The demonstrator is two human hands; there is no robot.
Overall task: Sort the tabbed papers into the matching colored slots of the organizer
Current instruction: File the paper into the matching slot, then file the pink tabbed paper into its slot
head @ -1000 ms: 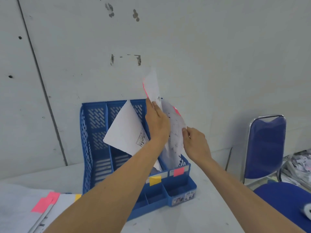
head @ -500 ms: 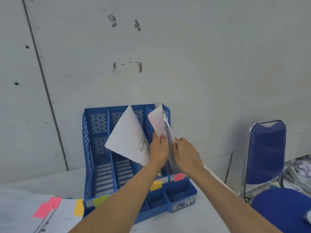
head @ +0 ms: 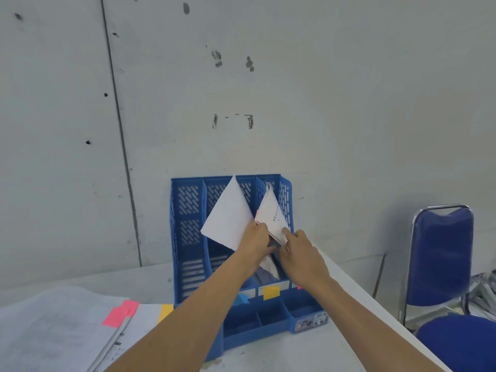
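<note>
A blue plastic organizer (head: 188,224) with three upright slots stands against the wall. A yellow label (head: 271,292) and a blue label (head: 243,298) mark its front; a pink label (head: 299,287) peeks out beside my right wrist. A pink-tabbed printed paper (head: 272,213) sits in the rightmost slot. My left hand (head: 256,241) pinches its left edge and my right hand (head: 298,251) holds its lower right edge. A blank white sheet (head: 228,218) leans in the middle slot, behind my left hand.
A stack of papers (head: 53,331) with pink tabs (head: 118,315) and a yellow tab (head: 166,310) lies on the white table at the left, a pen (head: 112,342) on top. A blue chair (head: 440,259) stands to the right, past the table edge. The wall is close behind the organizer.
Both hands have lowered the pink-tabbed paper from above the organizer down into the rightmost slot. The view has tilted and pulled back.
</note>
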